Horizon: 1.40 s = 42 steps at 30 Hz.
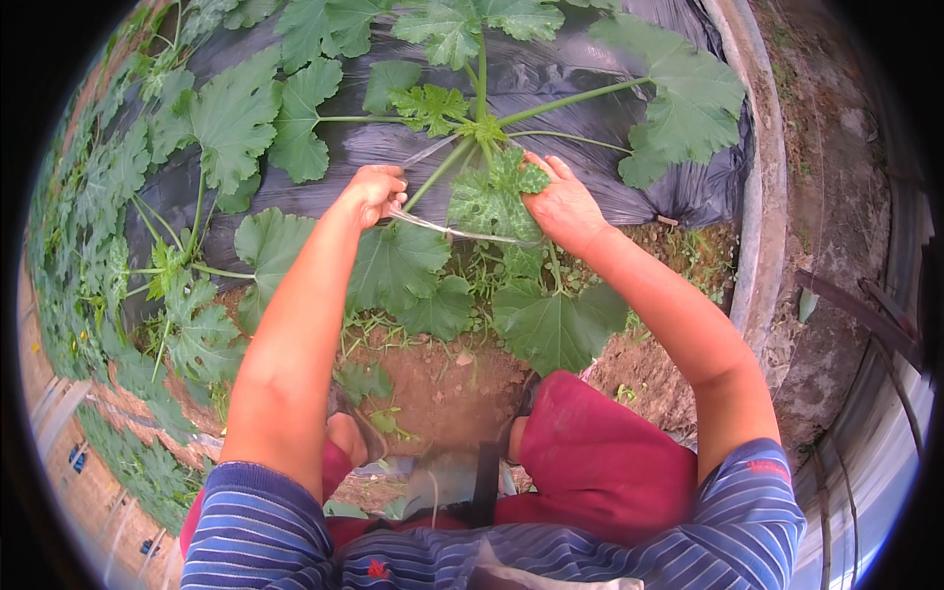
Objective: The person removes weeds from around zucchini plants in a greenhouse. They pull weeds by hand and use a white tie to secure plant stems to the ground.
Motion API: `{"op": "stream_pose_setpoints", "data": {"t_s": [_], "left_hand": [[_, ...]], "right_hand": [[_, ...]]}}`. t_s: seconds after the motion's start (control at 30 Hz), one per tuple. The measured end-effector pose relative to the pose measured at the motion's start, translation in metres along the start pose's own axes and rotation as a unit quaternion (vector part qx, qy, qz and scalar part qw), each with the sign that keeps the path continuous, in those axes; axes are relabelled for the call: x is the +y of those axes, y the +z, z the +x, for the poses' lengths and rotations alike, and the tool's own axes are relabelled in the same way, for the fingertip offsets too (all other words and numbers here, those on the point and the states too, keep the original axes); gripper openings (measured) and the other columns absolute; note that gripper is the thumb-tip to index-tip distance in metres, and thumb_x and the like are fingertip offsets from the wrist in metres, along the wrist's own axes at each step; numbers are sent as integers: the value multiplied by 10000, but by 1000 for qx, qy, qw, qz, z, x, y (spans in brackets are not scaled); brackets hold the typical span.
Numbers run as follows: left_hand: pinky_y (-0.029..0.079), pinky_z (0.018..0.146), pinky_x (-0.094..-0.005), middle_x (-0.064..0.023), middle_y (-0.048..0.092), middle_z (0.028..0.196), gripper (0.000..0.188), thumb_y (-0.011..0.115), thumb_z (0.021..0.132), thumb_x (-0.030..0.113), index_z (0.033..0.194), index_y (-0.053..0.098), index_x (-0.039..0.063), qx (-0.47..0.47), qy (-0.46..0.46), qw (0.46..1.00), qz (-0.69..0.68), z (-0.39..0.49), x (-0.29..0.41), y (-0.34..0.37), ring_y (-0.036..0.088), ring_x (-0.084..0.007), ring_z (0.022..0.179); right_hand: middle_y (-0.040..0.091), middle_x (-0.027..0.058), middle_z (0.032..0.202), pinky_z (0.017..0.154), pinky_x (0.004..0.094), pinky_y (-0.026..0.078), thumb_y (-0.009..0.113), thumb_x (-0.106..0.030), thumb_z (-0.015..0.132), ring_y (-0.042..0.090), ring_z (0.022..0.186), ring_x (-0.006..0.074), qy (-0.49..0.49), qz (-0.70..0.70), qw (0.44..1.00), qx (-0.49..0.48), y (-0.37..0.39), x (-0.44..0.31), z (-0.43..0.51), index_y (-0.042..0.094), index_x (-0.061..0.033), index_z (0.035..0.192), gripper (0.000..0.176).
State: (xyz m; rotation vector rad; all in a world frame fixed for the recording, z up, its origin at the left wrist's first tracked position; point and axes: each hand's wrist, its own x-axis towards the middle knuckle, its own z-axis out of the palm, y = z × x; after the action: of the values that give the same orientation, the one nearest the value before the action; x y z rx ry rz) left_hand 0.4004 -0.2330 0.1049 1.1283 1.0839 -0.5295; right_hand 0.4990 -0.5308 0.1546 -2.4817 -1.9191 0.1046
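Note:
A squash plant [483, 131] with lobed green leaves spreads from its crown in front of me. My left hand [377, 193], fingers pinched, holds a thin pale plastic string [457, 233]. The string hangs in a shallow curve below the crown towards my right hand, and a flat strip of it [430, 150] runs from my left hand up to the stems. My right hand [558, 198] is at the right side of a small mottled leaf [490, 199], with fingertips partly behind it. Whether those fingers also pinch the string cannot be told.
Black plastic mulch film [575, 55] covers the bed. More squash plants [221, 122] grow at the left. A pale curved edging [763, 162] bounds the bed at the right. Bare soil [442, 383] and low weeds lie between my feet and the bed.

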Motion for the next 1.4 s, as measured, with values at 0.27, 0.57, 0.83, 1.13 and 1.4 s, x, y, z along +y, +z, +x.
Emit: {"op": "stream_pose_setpoints", "data": {"t_s": [0.27, 0.57, 0.83, 1.13, 1.4], "left_hand": [[467, 580, -241, -134, 619, 1008, 481, 527, 903, -32, 1366, 410, 30, -92, 68, 956, -270, -66, -36, -14, 534, -109, 657], [439, 521, -212, -59, 639, 914, 352, 596, 896, 51, 1241, 523, 48, -41, 84, 976, -196, -96, -47, -26, 515, -64, 613], [369, 497, -193, -74, 639, 989, 429, 597, 877, 11, 1292, 490, 27, -17, 157, 964, -214, -112, -58, -45, 469, -53, 604], [367, 488, -192, -63, 633, 1003, 423, 614, 871, 58, 1277, 501, 15, 47, 130, 979, -148, -106, -73, -56, 477, -60, 595], [449, 687, -262, -95, 613, 1084, 500, 536, 756, -42, 1247, 558, 48, 33, 132, 990, 24, -97, -92, -72, 543, -121, 828]], "right_hand": [[631, 240, 1143, 855, 380, 509, 548, -120, 878, 646, 1001, 278, 237, 645, 710, -156, 57, -32, 19, 561, -9, 1205, 345], [616, 113, 1158, 914, 391, 495, 558, -258, 950, 599, 1048, 229, 367, 874, 307, -82, 76, -105, 87, 554, -44, 1197, 327], [595, 63, 1182, 978, 483, 419, 705, -190, 814, 539, 1126, 218, 246, 942, 223, -41, 64, -117, 81, 562, -92, 1225, 446], [646, 62, 1079, 941, 434, 454, 603, -107, 802, 599, 1014, 220, 404, 895, 189, -8, 32, -112, 95, 610, -80, 1126, 325], [650, 76, 1041, 885, 382, 489, 573, -97, 823, 617, 942, 211, 309, 944, 109, -40, 2, -105, 89, 608, -36, 1077, 264]]}}
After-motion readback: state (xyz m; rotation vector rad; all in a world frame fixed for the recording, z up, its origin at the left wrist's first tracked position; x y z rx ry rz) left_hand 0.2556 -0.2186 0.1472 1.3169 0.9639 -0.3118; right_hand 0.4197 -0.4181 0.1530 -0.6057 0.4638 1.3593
